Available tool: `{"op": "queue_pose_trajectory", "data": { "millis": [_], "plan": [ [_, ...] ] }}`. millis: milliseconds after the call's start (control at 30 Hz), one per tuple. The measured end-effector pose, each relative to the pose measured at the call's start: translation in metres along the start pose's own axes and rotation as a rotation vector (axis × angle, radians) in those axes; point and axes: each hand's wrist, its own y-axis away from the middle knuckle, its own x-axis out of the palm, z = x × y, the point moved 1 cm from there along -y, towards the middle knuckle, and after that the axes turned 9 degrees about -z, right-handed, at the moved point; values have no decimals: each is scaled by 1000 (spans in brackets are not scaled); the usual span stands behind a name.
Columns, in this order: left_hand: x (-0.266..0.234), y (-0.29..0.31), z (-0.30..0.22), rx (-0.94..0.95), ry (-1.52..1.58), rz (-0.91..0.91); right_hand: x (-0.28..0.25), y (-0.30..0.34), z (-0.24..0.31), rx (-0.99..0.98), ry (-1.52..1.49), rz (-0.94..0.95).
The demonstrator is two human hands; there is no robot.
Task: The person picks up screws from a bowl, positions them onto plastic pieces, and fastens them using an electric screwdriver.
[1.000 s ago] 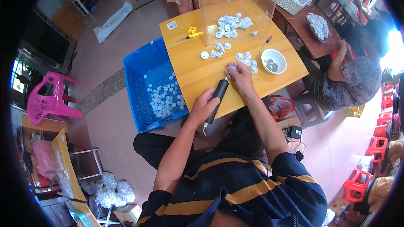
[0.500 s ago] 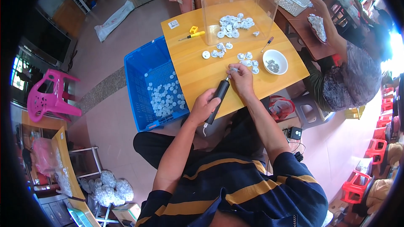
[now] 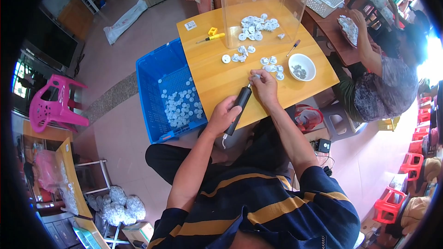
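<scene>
My left hand (image 3: 224, 114) grips the black body of an electric screwdriver (image 3: 239, 104) that slants up toward the table. Its tip meets a small white round part (image 3: 256, 77) that my right hand (image 3: 266, 86) pinches against the yellow wooden table (image 3: 217, 76). More white round parts (image 3: 272, 64) lie loose just beyond my right hand, and a heap of them (image 3: 254, 26) sits farther back inside a clear plastic shield (image 3: 263, 9). A white bowl (image 3: 302, 67) with small dark screws stands to the right of my right hand.
A blue crate (image 3: 159, 80) holding several white parts stands on the floor left of the table. A yellow-handled screwdriver (image 3: 211, 38) and a dark one (image 3: 293, 48) lie on the table. Another person (image 3: 380, 71) sits at a brown table on the right. A pink chair (image 3: 53, 106) stands far left.
The person at the right has reached an arm out to the pile on the brown table. My hands and the electric screwdriver have hardly moved.
</scene>
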Motion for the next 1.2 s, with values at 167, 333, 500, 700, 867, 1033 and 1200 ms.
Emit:
{"op": "queue_pose_trajectory", "data": {
  "millis": [167, 333, 500, 700, 867, 1033, 1200],
  "plan": [
    [2, 1, -1, 5, 32, -32, -2, -1, 0, 57, 24, 44],
    [2, 1, -2, 4, 24, -32, -1, -1, 0, 44, -6, 39],
    [2, 1, -3, -4, 35, -34, 0, 0, 3, 31, -35, 33],
    [2, 2, -4, -8, 32, -32, -1, 0, 5, 54, -72, 56],
    [2, 2, -3, 6, 42, -21, -2, -1, 4, 57, -85, 86],
    [2, 2, -2, 7, 40, -20, -3, -1, 3, 65, -79, 100],
    [1, 0, 0, 11, 39, -19, -3, -2, 1, 76, -83, 99]
  ]
}}
